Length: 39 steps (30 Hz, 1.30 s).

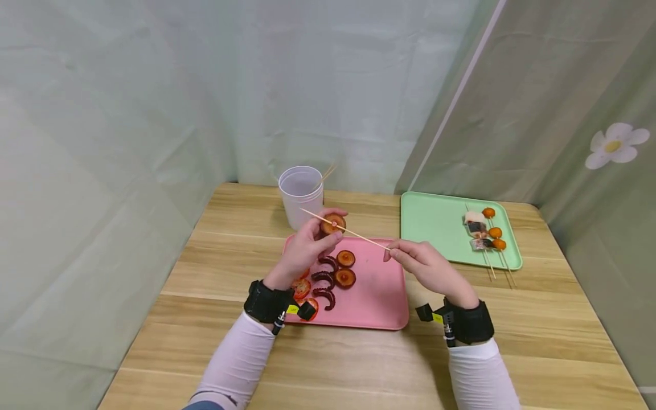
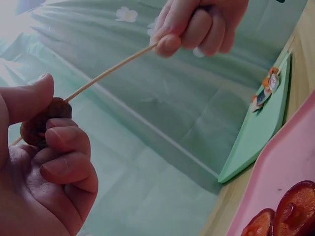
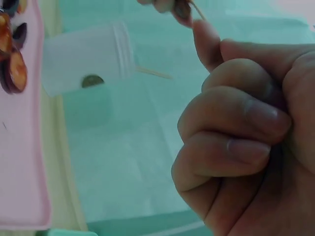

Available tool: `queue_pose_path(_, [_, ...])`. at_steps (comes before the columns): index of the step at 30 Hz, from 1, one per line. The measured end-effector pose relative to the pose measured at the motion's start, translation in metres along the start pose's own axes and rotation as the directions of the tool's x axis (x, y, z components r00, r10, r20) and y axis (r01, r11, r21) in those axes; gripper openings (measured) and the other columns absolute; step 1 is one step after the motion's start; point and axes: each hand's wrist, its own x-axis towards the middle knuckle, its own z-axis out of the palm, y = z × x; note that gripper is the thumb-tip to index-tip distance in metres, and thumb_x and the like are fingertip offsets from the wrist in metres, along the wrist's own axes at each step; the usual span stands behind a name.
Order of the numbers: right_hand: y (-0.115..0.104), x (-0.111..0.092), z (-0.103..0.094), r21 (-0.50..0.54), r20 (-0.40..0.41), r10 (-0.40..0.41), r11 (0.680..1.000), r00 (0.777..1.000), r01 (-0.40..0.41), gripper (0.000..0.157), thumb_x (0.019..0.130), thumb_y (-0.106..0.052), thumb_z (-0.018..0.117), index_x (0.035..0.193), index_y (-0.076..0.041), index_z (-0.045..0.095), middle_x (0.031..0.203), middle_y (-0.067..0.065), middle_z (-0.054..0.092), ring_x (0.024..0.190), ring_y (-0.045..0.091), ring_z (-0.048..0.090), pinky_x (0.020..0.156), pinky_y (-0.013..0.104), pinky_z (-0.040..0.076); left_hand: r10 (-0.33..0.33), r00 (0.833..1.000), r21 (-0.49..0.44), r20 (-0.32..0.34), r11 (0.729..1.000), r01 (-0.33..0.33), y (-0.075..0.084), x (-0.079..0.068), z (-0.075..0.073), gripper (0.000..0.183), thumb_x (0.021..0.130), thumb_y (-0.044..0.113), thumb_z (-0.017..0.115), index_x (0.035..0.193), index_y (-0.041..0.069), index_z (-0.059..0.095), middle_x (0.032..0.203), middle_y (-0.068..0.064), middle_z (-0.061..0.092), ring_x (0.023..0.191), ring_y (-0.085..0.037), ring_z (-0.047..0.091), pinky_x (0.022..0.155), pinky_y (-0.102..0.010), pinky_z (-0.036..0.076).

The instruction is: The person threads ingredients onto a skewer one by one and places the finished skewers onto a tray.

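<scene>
In my left hand a brown mushroom cap is gripped between thumb and curled fingers. A thin wooden skewer runs through the cap, showing on both sides of it in the left wrist view. My right hand pinches the skewer's other end between thumb and forefinger, its remaining fingers curled in. Both hands are raised above the pink tray. Lying on that tray are two more mushroom caps, several dark curved pieces and red tomato-like slices, partly hidden by my left arm.
Behind my left hand stands a white bucket with thin sticks poking out. A green tray at the back right carries one skewer of orange balls and one of pale-and-dark chunks. Curtains hang behind the wooden table.
</scene>
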Motion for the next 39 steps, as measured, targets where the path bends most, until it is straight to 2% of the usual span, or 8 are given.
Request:
queue_pose_path(3, [-0.001,0.005,0.008,-0.019,-0.007,-0.008,1.0,1.0,0.008,0.023,0.115,-0.017,0.05,0.111,-0.016,0.073,0.096,-0.006,0.064,0.086,0.018,0.056,0.079,0.037,0.048,0.011,1.0,0.013,0.003,1.0,-0.012,0.001,-0.001,0.002,0.044,0.106,0.0,0.059,0.149,-0.002,0.048,0.1,-0.004,0.053,0.072,-0.013,0.045,0.063,-0.024,0.039])
queue_pose_path(7, [-0.006,0.007,0.014,-0.054,-0.037,-0.027,0.998,0.999,0.025,0.022,0.114,-0.013,0.051,0.109,-0.014,0.072,0.084,-0.008,0.057,0.081,0.018,0.054,0.078,0.038,0.047,0.003,1.0,0.063,-0.004,0.998,-0.003,0.004,-0.003,0.002,0.042,0.107,-0.001,0.057,0.147,-0.001,0.047,0.103,-0.008,0.052,0.076,-0.016,0.047,0.065,-0.025,0.04])
queue_pose_path(12, [-0.018,0.013,0.027,-0.117,-0.068,-0.07,0.991,0.995,0.062,0.02,0.114,-0.016,0.053,0.109,-0.013,0.072,0.094,-0.006,0.067,0.085,0.016,0.061,0.079,0.04,0.052,-0.092,0.993,0.125,0.078,0.989,0.082,0.003,-0.004,0.015,0.039,0.11,0.009,0.056,0.147,0.007,0.045,0.101,-0.008,0.051,0.077,-0.021,0.048,0.067,-0.029,0.041])
queue_pose_path(17, [-0.027,0.02,0.04,-0.119,-0.125,-0.098,0.989,0.987,0.083,0.02,0.113,-0.016,0.055,0.119,-0.009,0.073,0.106,0.0,0.073,0.097,0.017,0.066,0.086,0.044,0.055,-0.102,0.976,0.049,0.191,0.994,0.094,-0.004,0.0,0.032,0.041,0.111,0.008,0.052,0.15,0.0,0.038,0.1,-0.008,0.055,0.07,-0.019,0.042,0.064,-0.029,0.035])
queue_pose_path(27, [-0.028,0.021,0.042,-0.108,-0.147,-0.07,0.993,0.987,0.055,0.029,0.113,-0.015,0.056,0.133,-0.002,0.072,0.121,0.009,0.076,0.111,0.024,0.071,0.095,0.05,0.057,-0.086,0.973,0.021,0.216,0.996,0.083,-0.01,0.0,0.031,0.046,0.112,0.004,0.051,0.155,0.001,0.034,0.111,-0.01,0.06,0.073,-0.016,0.043,0.065,-0.024,0.036])
queue_pose_path(32, [-0.026,0.021,0.042,-0.098,-0.15,-0.059,0.994,0.987,0.044,0.029,0.113,-0.016,0.056,0.133,-0.004,0.073,0.122,0.007,0.076,0.113,0.023,0.072,0.095,0.049,0.057,-0.103,0.968,0.007,0.23,0.994,0.105,-0.01,0.001,0.029,0.053,0.11,0.0,0.052,0.159,0.003,0.033,0.122,-0.012,0.06,0.09,-0.017,0.055,0.074,-0.023,0.043])
queue_pose_path(36, [-0.023,0.021,0.04,-0.106,-0.17,-0.06,0.993,0.984,0.042,0.025,0.113,-0.015,0.056,0.125,-0.006,0.075,0.113,0.005,0.078,0.101,0.02,0.072,0.087,0.044,0.057,-0.132,0.963,0.123,0.234,0.987,0.105,-0.01,0.002,0.022,0.063,0.107,0.002,0.061,0.162,0.012,0.032,0.127,-0.014,0.063,0.11,-0.031,0.064,0.088,-0.028,0.05])
queue_pose_path(39, [-0.02,0.019,0.034,-0.113,-0.203,-0.056,0.993,0.978,0.033,0.022,0.113,-0.015,0.055,0.116,-0.009,0.076,0.1,0.001,0.076,0.082,0.017,0.064,0.075,0.039,0.052,-0.168,0.963,0.357,0.211,0.93,0.085,-0.014,0.002,0.015,0.062,0.104,0.009,0.071,0.157,0.013,0.039,0.109,-0.01,0.067,0.099,-0.032,0.066,0.083,-0.03,0.051])
